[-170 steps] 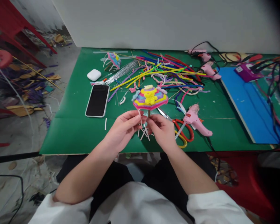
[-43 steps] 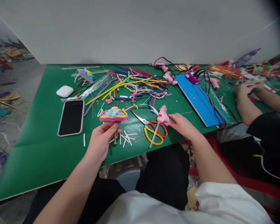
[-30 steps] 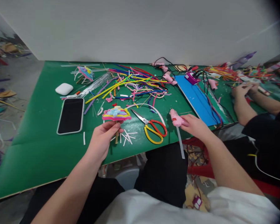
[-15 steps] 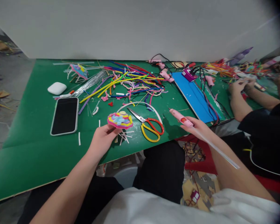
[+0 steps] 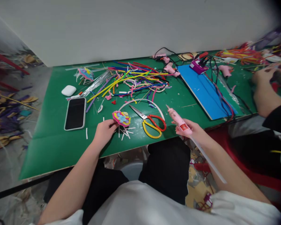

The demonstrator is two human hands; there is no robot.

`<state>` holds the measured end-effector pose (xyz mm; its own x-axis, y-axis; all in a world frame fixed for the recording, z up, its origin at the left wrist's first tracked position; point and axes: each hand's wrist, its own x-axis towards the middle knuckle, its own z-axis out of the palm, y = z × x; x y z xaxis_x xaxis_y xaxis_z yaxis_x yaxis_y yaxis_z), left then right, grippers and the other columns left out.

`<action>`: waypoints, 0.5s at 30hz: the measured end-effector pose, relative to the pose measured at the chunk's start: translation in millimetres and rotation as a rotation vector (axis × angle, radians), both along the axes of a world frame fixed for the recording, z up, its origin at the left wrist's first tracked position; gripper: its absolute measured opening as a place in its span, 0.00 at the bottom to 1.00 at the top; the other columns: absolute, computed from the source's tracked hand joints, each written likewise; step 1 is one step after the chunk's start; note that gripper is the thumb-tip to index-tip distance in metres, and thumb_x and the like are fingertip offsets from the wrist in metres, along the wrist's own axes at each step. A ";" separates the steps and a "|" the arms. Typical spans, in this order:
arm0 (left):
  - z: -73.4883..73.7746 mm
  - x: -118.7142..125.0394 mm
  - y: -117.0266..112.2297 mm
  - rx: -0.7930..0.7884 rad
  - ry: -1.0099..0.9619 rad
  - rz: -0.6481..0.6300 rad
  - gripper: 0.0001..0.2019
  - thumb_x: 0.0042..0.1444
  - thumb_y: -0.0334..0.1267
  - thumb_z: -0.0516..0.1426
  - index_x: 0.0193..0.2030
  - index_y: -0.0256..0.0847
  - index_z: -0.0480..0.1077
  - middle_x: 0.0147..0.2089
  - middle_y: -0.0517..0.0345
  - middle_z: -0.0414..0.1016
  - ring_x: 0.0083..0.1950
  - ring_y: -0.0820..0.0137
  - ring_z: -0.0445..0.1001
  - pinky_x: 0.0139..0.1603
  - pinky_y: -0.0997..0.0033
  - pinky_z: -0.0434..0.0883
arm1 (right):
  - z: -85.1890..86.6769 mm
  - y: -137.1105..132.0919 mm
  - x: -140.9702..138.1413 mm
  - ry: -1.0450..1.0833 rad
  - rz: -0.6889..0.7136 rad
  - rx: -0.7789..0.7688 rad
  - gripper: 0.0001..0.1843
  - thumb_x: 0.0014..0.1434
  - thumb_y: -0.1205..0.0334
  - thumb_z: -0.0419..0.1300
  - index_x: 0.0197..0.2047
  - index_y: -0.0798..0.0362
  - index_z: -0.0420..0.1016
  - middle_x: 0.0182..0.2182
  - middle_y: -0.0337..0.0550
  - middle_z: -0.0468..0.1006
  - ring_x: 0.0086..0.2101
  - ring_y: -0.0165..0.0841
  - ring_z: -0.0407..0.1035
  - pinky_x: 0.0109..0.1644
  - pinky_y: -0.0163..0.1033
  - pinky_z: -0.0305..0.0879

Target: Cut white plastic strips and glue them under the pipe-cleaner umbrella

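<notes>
My left hand [image 5: 105, 132] pinches the edge of a small round pipe-cleaner piece [image 5: 122, 118] in pink, yellow and light blue, its patterned face turned toward me. In my right hand [image 5: 192, 132] is a pink hot glue gun [image 5: 178, 119], nozzle pointing up and left, with a long clear glue stick [image 5: 210, 162] sticking out of its back. Between the hands lie scissors [image 5: 148, 122] with one red and one yellow handle, blades apart. Short white strips [image 5: 126, 133] lie scattered below the round piece. A pale curved band [image 5: 152, 103] arcs behind the scissors.
Coloured pipe cleaners [image 5: 131, 81] pile up at the back of the green table [image 5: 49, 147]. A phone [image 5: 75, 114], a white case [image 5: 68, 90] and a similar umbrella-shaped piece [image 5: 86, 74] are at left. Right are a blue board [image 5: 201, 90], cables and a co-worker's hands [image 5: 269, 73].
The round piece has tilted so its face shows more toward me. My right hand has turned the glue gun's nozzle more upward. The whole view has shifted a little.
</notes>
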<state>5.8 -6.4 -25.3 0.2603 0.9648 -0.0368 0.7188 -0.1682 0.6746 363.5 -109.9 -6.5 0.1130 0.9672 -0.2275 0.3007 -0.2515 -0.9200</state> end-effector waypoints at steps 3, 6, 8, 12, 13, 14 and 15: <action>1.2 0.2 0.2 0.027 0.021 -0.031 0.13 0.53 0.44 0.54 0.36 0.43 0.77 0.35 0.54 0.79 0.34 0.64 0.73 0.35 0.70 0.64 | 4.5 -0.2 -8.7 0.017 0.029 -0.001 0.26 0.38 0.57 0.71 0.42 0.54 0.73 0.32 0.41 0.75 0.29 0.31 0.68 0.36 0.39 0.67; 7.0 -2.6 -7.6 0.100 0.032 -0.017 0.14 0.53 0.46 0.55 0.38 0.42 0.76 0.40 0.52 0.77 0.36 0.65 0.71 0.37 0.70 0.64 | 10.3 -1.9 -14.4 0.043 0.067 0.010 0.24 0.39 0.58 0.70 0.41 0.54 0.72 0.30 0.40 0.74 0.29 0.31 0.68 0.36 0.40 0.67; 14.7 -3.1 -21.6 0.211 0.018 0.116 0.17 0.53 0.47 0.55 0.45 0.42 0.75 0.42 0.52 0.75 0.33 0.68 0.68 0.37 0.70 0.64 | 12.6 -4.5 -16.0 0.069 0.084 0.021 0.25 0.41 0.58 0.69 0.43 0.54 0.72 0.29 0.39 0.74 0.29 0.31 0.68 0.37 0.40 0.67; 36.8 20.1 -62.7 0.361 -0.205 0.456 0.16 0.55 0.43 0.57 0.49 0.42 0.72 0.40 0.55 0.73 0.30 0.73 0.64 0.35 0.72 0.65 | 14.8 -11.5 -16.4 0.138 0.144 0.068 0.25 0.44 0.58 0.68 0.46 0.53 0.71 0.28 0.38 0.73 0.29 0.31 0.68 0.37 0.38 0.67; 41.8 33.2 -71.6 0.303 -0.332 0.409 0.16 0.54 0.42 0.57 0.49 0.43 0.72 0.41 0.55 0.73 0.31 0.74 0.65 0.33 0.73 0.65 | 15.7 -12.9 -16.6 0.149 0.156 0.072 0.25 0.44 0.58 0.68 0.46 0.53 0.71 0.29 0.38 0.73 0.29 0.30 0.68 0.36 0.38 0.67; 45.9 48.6 -78.4 0.190 -0.490 0.305 0.16 0.53 0.41 0.58 0.50 0.44 0.72 0.43 0.54 0.74 0.32 0.75 0.67 0.33 0.75 0.66 | 16.9 -14.1 -17.0 0.153 0.167 0.073 0.25 0.44 0.58 0.69 0.46 0.53 0.71 0.30 0.39 0.74 0.30 0.30 0.68 0.36 0.38 0.68; 48.7 65.7 -82.6 0.024 -0.659 0.169 0.19 0.52 0.40 0.59 0.52 0.45 0.70 0.48 0.52 0.73 0.32 0.75 0.69 0.32 0.75 0.67 | 18.4 -15.0 -17.6 0.150 0.175 0.076 0.25 0.44 0.58 0.69 0.46 0.53 0.71 0.31 0.39 0.74 0.30 0.31 0.68 0.36 0.38 0.68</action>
<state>71.5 -89.1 23.4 0.0668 0.9928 0.0995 0.1762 -0.1099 0.9782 345.9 -124.9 11.9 -0.0871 0.9841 -0.1545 0.1918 -0.1356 -0.9720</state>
